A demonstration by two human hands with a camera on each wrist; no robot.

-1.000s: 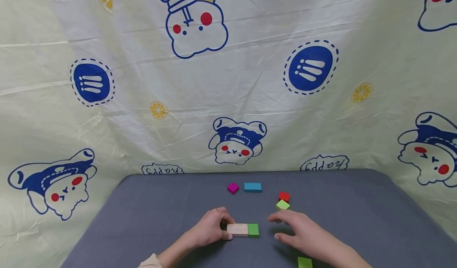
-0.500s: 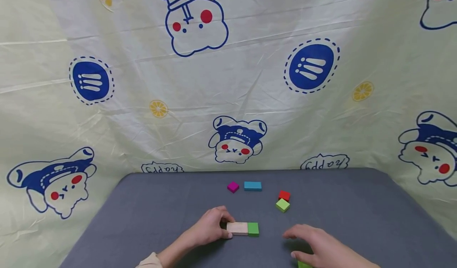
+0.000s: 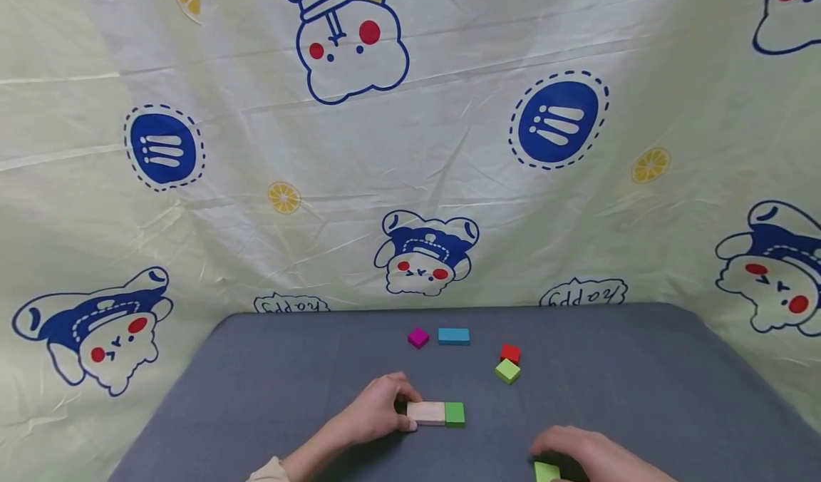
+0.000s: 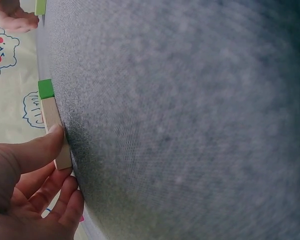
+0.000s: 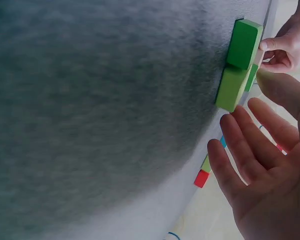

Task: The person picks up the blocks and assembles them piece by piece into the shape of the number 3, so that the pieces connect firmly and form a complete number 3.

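My left hand [image 3: 378,411] pinches the left end of a plain wooden block [image 3: 427,413] lying on the table, thumb on the near side and fingers on the far side. A green cube [image 3: 455,414] sits against that block's right end. Near the front edge, my right hand [image 3: 593,453] reaches round a light green block [image 3: 546,472], its fingers loosely spread. In the right wrist view, the fingertips come right up to the light green block [image 5: 231,87]; whether they touch it I cannot tell. A darker green block [image 5: 245,44] stands against it there.
Further back on the grey table [image 3: 288,354] lie a magenta block [image 3: 419,338] and a blue block [image 3: 454,336]. To their right, a red block [image 3: 511,354] touches a lime block [image 3: 507,371]. A patterned cloth [image 3: 449,154] hangs behind the table.
My right hand has moved from beside the green cube toward the front right, down to the light green block. My left hand has kept its hold on the wooden block.
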